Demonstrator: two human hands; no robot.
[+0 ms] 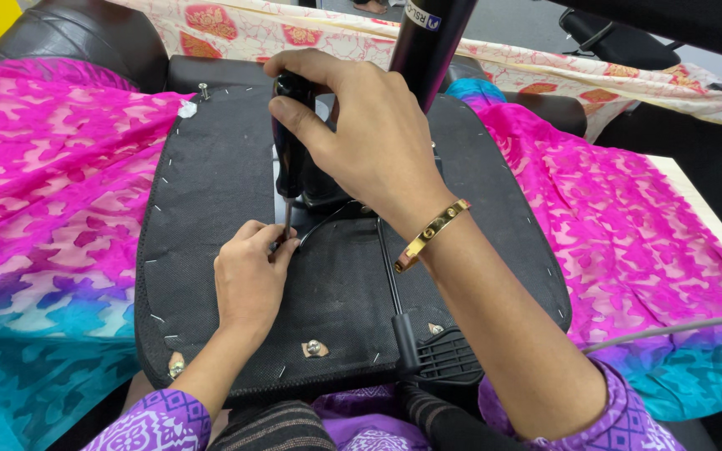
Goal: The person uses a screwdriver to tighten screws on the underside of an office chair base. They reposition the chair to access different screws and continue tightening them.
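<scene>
Pink and blue patterned cloth (52,209) is spread wide on both sides, and a cream printed cloth (311,33) is draped across the back. In the middle, an upturned chair seat (211,250) is laid flat, its black fabric underside stapled round the edge and facing up. It looks bulky and stiff, a thing best steadied by its rim or by the metal fittings at its centre. A black cylinder (428,42) is seen rising from that centre, and a black lever (390,276) runs down toward a ribbed plastic paddle (444,355) at the near edge.

The screwdriver (290,142) is held upright just left of the central fittings, tip down on the seat. Its black handle looks hard and light and is easily gripped; the thin metal shaft is the part likely to slip off a screw if it is tilted. The right hand (361,134) is clenched round the top of the handle, a gold bangle (432,234) on the wrist. The left hand (248,276) is pinched at the shaft's lower end, fingertips closed on it right at the tip; whether a screw is under there cannot be made out, as the fingers hide it.

Smaller still, bolt heads (314,347) are seen along the near edge, and one bolt (203,88) at the far left corner.
</scene>
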